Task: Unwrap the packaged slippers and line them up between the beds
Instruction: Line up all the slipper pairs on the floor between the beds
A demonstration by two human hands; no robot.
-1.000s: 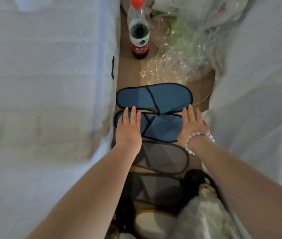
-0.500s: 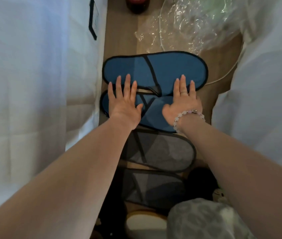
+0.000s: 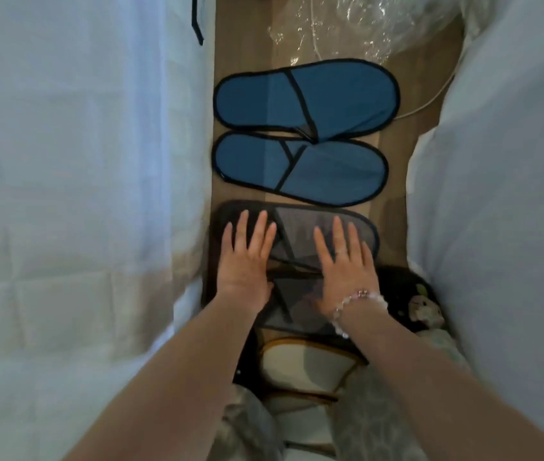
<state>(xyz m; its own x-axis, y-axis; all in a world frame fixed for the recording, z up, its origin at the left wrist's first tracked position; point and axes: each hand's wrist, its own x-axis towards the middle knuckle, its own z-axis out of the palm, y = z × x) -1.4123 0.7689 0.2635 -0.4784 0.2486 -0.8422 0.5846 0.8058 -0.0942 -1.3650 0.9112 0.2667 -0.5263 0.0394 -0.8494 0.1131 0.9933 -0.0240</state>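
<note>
Left hand (image 3: 245,267), right hand (image 3: 347,269) shifted from blue slippers (image 3: 330,98) onto grey slippers (image 3: 297,229); fingers flat, pressing, gripping nothing. Blue pair likely done.

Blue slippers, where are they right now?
In the head view the blue slippers lie side by side on the floor between the white beds, just beyond the grey slippers under the left hand and right hand.

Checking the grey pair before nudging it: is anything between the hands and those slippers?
Nothing visible. The left hand and right hand both lie flat, fingers straight, directly on the grey slippers, on the near side of the blue pair.
</note>
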